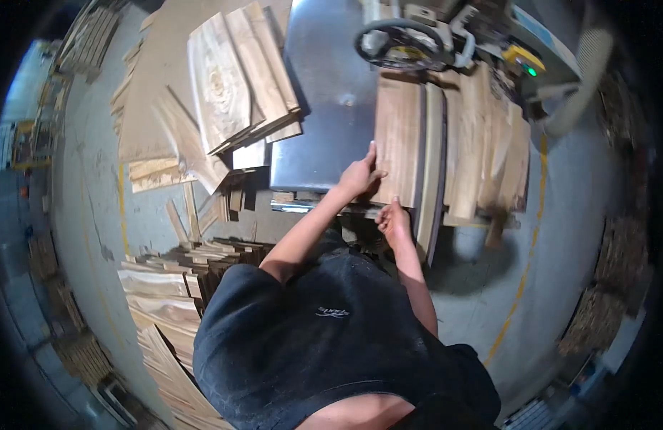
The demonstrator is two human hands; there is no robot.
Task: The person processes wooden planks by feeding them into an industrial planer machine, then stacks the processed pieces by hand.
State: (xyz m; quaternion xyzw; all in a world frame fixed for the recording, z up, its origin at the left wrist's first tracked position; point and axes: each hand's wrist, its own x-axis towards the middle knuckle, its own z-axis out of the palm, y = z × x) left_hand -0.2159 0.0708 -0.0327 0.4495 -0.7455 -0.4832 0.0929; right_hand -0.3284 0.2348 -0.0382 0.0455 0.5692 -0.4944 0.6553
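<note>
A reddish-brown wooden board lies lengthwise on the right part of a shiny metal machine table, beside a long fence strip. On its left edge is my left hand, fingers closed around that edge with the thumb over the top face. My right hand is at the near end of the same board, its fingers bent against the end, one fingertip pointing up at the edge. The far end of the board reaches under the machine near a black handwheel.
Planks are stacked on a brown sheet at the left. More boards lie right of the fence. Several upright boards stand at the lower left. A hose and a yellow control box are at the upper right.
</note>
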